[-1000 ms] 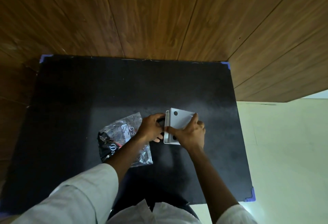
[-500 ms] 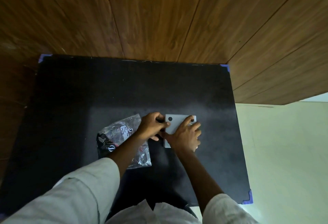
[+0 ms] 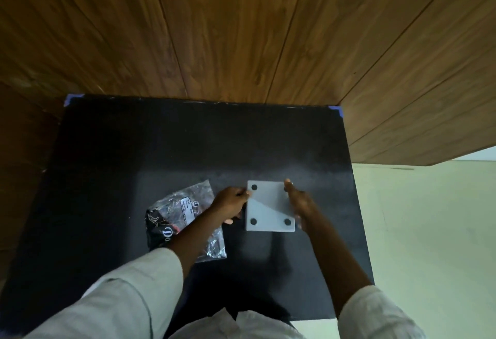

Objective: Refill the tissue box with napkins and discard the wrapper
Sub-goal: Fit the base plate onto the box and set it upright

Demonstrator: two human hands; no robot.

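Observation:
The white square tissue box [image 3: 269,205] lies bottom-up on the black table [image 3: 161,150], showing a flat panel with dark round feet at its corners. My left hand [image 3: 232,204] grips its left edge. My right hand [image 3: 298,201] holds its right edge, fingers along the side. A crinkled clear-and-black plastic wrapper [image 3: 185,218] with a white label lies to the left of the box, partly under my left forearm. No napkins are visible.
Wood-panelled walls stand behind and to the right of the table. Blue tape marks the table's far corners [image 3: 340,111]. A pale floor [image 3: 429,231] lies beyond the table's right edge.
The box's white panel, tilted up a second ago, now lies flat and square. My right hand has slid off the top to the right edge; the left stays at the left edge.

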